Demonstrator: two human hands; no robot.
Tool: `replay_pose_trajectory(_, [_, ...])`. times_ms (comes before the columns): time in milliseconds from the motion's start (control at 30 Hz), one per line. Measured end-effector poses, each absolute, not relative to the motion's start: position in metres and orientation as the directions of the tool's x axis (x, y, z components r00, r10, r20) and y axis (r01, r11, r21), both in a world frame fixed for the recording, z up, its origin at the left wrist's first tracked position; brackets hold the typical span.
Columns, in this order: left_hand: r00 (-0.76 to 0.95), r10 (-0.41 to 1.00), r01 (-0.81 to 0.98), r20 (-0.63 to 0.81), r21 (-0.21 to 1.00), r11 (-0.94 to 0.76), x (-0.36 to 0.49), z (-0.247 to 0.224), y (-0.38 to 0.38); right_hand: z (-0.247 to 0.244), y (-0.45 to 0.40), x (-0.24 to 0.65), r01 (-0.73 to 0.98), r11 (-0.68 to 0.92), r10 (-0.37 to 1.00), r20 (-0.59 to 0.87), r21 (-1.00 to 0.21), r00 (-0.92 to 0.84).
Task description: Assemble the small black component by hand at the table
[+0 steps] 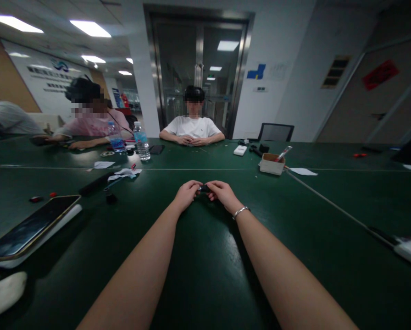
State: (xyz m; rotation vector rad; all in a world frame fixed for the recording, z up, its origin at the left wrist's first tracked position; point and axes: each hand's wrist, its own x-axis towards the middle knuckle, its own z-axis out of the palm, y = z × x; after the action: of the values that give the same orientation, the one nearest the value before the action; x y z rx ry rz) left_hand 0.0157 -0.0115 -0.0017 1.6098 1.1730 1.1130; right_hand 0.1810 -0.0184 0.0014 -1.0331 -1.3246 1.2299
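Observation:
Both my arms reach out over the dark green table [198,266]. Between my fingertips is a small dark object [203,188] with a light, shiny end on its left; it is too small to name. My left hand [187,195] pinches the left end of it. My right hand [222,195] is closed on its right end, the fingers curled and a silver bracelet on the wrist. The fingers cover part of the object. It is held close above the tabletop.
To the left lie a phone [33,227], a white mouse [4,295], crumpled paper [124,174] and two water bottles [142,143]. A small box [272,165] and a white device [240,150] stand ahead right. A person in white [193,128] sits opposite; others sit left.

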Motion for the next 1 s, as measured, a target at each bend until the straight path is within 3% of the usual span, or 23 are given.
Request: replay_pose_trajectory(1000, [0.200,0.957,0.131,0.211,0.962,-0.240,0.010,0.007,-0.017,0.007,-0.020,0.180,-0.012,0.101,0.987,0.101,-0.995,-0.124])
